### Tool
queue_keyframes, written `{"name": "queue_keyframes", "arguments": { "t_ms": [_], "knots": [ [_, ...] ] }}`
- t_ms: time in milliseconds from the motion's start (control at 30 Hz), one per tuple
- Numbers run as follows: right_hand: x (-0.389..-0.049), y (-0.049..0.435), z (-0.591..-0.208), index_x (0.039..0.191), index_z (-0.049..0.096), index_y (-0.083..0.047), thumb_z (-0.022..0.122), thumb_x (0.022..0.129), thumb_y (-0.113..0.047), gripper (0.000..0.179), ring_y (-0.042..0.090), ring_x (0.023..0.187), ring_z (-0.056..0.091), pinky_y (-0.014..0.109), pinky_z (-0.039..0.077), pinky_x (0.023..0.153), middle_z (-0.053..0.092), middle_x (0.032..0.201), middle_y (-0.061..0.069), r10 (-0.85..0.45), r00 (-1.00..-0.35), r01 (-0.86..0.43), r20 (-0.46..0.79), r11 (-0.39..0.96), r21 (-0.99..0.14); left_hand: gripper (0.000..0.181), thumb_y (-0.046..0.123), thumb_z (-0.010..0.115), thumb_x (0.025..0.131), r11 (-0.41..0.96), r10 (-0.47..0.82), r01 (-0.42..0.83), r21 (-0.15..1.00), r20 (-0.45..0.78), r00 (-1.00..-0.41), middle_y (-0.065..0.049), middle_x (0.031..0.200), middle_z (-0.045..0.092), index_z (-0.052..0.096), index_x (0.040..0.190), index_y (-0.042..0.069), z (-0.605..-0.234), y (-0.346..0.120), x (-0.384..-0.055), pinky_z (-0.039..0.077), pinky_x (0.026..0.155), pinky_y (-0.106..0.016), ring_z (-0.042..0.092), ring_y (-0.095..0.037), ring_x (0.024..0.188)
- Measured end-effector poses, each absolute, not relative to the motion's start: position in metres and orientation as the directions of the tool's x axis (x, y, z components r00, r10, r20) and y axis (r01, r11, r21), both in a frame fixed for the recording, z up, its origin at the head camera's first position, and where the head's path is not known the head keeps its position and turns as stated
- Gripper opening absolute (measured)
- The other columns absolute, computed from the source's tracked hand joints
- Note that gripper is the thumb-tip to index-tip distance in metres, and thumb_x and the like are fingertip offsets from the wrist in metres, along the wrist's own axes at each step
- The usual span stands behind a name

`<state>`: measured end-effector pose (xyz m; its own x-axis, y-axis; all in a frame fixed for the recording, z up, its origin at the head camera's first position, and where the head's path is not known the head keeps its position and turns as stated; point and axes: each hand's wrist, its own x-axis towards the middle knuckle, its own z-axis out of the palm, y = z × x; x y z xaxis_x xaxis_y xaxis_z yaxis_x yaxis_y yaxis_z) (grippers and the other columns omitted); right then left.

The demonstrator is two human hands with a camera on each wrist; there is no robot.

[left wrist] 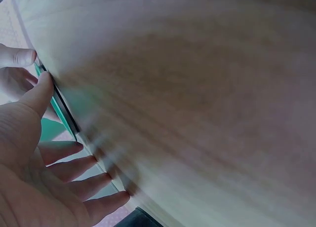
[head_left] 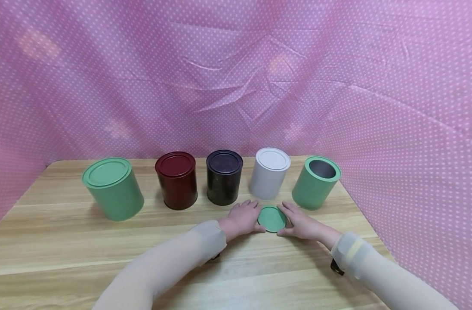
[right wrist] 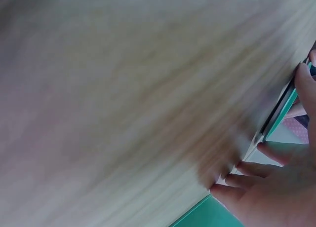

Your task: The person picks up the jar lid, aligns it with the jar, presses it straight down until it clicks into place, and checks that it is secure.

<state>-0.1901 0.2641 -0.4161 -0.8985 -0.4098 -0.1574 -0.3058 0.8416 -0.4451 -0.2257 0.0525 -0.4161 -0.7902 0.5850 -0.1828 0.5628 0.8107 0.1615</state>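
A round green lid (head_left: 272,218) lies flat at the table's right-centre, in front of the white can (head_left: 270,173). My left hand (head_left: 245,217) is at its left side, thumb near the front edge and fingers spread toward the back. On the other side my right hand (head_left: 300,221) mirrors this, fingers also fairly straight. In the left wrist view the lid's dark underside edge shows at the thumb (left wrist: 43,84). The right wrist view shows the green rim (right wrist: 282,114) beside the right hand's thumb and forefinger. Whether the lid is slightly raised I cannot tell.
Behind the right hand stands a green can (head_left: 312,189) with an uncovered dark opening. Leftward come a black can (head_left: 223,183), a dark red can (head_left: 179,187) and a larger green can (head_left: 117,198), all lidded. Pink dotted cloth (head_left: 236,77) surrounds the wooden table (head_left: 65,258).
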Motion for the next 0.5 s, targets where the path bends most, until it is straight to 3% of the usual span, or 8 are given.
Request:
{"name": "queue_keyframes", "arguments": {
  "t_ms": [500],
  "knots": [
    [-0.1896,0.2589,-0.4154,0.145,0.034,0.008,0.075,0.084,-0.035,0.085,0.053,0.137,0.027,0.064,0.029,0.109,0.026,0.149,0.038,-0.392,-0.907,-0.295,-0.15,0.85,-0.437,0.076,0.057,0.067,0.083,0.809,0.588,0.57,0.146,-0.195,-0.785,-0.006,0.15,0.044,0.049,0.142,0.013,-0.4089,0.0487,-0.2257,0.039,0.109,-0.048,0.039,-0.028,0.139]
  ]
}}
